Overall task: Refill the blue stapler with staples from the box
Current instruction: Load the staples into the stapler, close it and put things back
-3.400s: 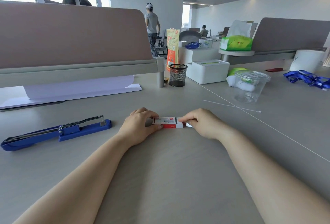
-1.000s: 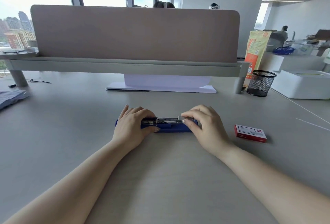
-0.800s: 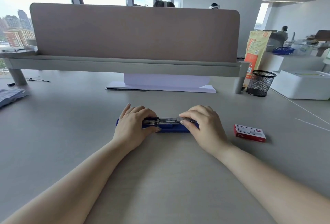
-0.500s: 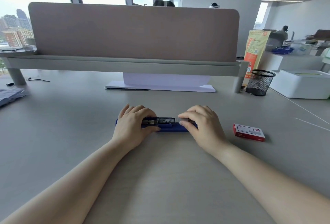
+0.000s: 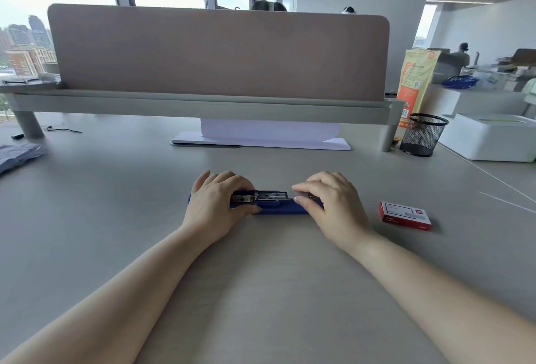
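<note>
1. The red-and-white staple box (image 5: pixel 405 216) lies flat and closed on the table (image 5: pixel 261 291), just right of the hands; what is inside cannot be seen.
2. A black mesh cup (image 5: pixel 424 134) stands at the far right by the leg of the divider rail, next to a white lidded box (image 5: pixel 490 140) (nothing shows over the rim of the cup).
3. The blue stapler (image 5: pixel 275 207) lies lengthwise on the table between both hands, its metal staple channel facing up.
4. The left hand (image 5: pixel 216 208) is curled around the stapler's left end, thumb on its near side.
5. The right hand (image 5: pixel 333 204) covers the right end, fingertips pinched at the end of the metal channel; whether they hold staples cannot be told.
6. Compared with a second ago, the right hand's fingers have slid a little leftward along the channel; the left hand and the staple box sit where they were.
7. The table is plain grey, with a tan divider (image 5: pixel 217 53) across its back, a sheet of white paper (image 5: pixel 269 134) under the rail, and an orange bag (image 5: pixel 414 79) upright at the right.
8. Large windows show city buildings, and other people sit further off.
</note>
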Tool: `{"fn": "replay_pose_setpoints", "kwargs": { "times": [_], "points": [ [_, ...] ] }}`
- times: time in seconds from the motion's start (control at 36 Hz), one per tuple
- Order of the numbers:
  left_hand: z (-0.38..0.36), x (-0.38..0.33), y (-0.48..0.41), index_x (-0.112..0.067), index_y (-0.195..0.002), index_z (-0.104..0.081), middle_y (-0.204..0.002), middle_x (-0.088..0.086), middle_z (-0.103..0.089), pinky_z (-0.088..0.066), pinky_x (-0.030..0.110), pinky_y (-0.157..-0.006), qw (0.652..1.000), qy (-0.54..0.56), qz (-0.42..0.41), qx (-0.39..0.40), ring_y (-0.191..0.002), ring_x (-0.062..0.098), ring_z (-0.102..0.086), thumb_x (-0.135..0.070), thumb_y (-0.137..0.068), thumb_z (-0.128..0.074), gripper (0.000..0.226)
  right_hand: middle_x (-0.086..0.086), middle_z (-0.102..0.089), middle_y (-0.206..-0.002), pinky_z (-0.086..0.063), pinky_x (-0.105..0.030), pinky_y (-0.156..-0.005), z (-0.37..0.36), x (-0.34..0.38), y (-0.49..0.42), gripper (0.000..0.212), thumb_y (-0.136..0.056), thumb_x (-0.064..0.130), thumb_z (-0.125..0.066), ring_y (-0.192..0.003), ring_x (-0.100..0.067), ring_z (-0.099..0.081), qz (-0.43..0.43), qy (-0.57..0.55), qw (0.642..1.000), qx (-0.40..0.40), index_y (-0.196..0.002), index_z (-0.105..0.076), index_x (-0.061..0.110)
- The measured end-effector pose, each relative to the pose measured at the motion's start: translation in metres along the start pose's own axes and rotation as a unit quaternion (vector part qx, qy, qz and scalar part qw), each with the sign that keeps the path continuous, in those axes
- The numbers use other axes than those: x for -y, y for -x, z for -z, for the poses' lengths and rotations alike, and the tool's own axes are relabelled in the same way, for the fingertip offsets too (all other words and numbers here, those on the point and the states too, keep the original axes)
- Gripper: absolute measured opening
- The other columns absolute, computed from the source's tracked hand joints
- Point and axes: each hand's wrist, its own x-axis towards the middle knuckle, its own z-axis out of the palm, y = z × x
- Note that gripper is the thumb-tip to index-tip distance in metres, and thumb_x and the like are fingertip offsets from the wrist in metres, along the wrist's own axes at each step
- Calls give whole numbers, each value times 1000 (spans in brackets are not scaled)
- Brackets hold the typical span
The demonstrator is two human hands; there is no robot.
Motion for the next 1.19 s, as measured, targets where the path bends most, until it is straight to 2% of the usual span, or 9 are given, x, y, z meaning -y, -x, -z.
{"fn": "replay_pose_setpoints", "kwargs": {
  "times": [0.11,0.25,0.5,0.58,0.67,0.81,0.92,1.08,1.19],
  "points": [
    [1,1,0,-35,-88,-61,-88,-12,-61,-33,44,-101,1000,-9,-1,11,-83,13,-52,-51,-67,-68,27,1,-66,-89,-45,-37,-78,0,0,-1,23,-80,30,-59,-87,-24,-57,-5,2,1000,7,-97,-70,22],
    [2,0,0,-36,-92,-63,-92,-12,-63,-26,42,-107,1000,-16,7,14,-92,16,-54,-57,-67,-58,33,0,-66,-92,-46,-38,-80,0,-3,0,25,-79,31,-58,-89,-25,-58,-8,1,1000,9,-99,-70,22],
    [2,3,0,-38,-113,-60,-113,-11,-64,-10,46,-114,996,-68,27,46,-114,19,-47,-54,-82,-54,35,-2,-63,-115,-43,-37,-95,-2,-13,-1,30,-84,26,-63,-108,-22,-54,-74,-39,995,58,-113,-63,21],
    [7,8,3,-38,-115,-58,-117,-12,-62,-9,46,-115,994,-88,33,57,-118,19,-46,-70,-75,-43,53,-1,-62,-117,-42,-37,-97,-2,-18,-1,34,-83,31,-63,-112,-20,-53,-111,-55,990,72,-116,-60,21],
    [13,19,8,-39,-120,-52,-127,-9,-57,-18,42,-111,990,-92,90,57,-121,23,-45,-83,-60,-30,77,-1,-63,-115,-44,-40,-97,-2,-21,-1,34,-82,33,-64,-109,-21,-54,-141,-71,984,80,-114,-60,20],
    [21,26,12,-29,-124,-49,-130,1,-54,-31,40,-103,973,-78,200,90,-120,27,-47,-74,-67,-52,73,4,-62,-99,-46,-38,-91,-1,-20,-2,23,-82,29,-64,-101,-20,-57,-156,-87,981,72,-104,-64,21],
    [21,24,11,-24,-101,-59,-108,0,-62,-38,36,-90,971,-79,212,80,-104,25,-53,-69,-68,-57,56,3,-64,-94,-49,-40,-87,0,-18,-1,15,-84,23,-62,-93,-22,-61,-169,-110,977,67,-99,-65,19],
    [23,22,10,-25,-95,-57,-101,-3,-55,-42,36,-84,970,-21,240,25,-100,22,-53,-61,-64,-69,50,2,-65,-92,-49,-36,-83,2,-15,-1,12,-85,21,-61,-90,-22,-61,-177,-117,975,66,-95,-66,18],
    [22,18,8,-21,-96,-56,-103,0,-53,-38,30,-74,972,53,228,-30,-90,18,-50,-46,-60,-80,50,-1,-61,-97,-41,-28,-77,0,-15,-1,13,-85,21,-61,-89,-17,-58,-181,-116,975,65,-96,-66,18]
  ]
}}
